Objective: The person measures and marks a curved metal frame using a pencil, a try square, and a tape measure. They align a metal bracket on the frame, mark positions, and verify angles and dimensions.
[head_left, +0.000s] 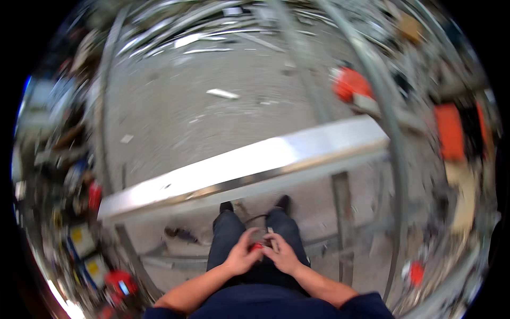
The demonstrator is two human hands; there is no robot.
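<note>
Fingers of the left hand (241,257) and right hand (281,254) curl together around a small red object (257,246), held at waist height above the thighs. Handling looks underway, nothing set down yet. Ahead, the long shiny metal beam (249,165) lies untouched across the concrete floor (212,122).

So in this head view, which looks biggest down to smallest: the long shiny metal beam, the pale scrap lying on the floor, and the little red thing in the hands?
1. Metal beam, by far.
2. Pale scrap and small red thing look about alike; the scrap lies farther off and the hands partly cover the red thing, so I won't rank them.
</note>
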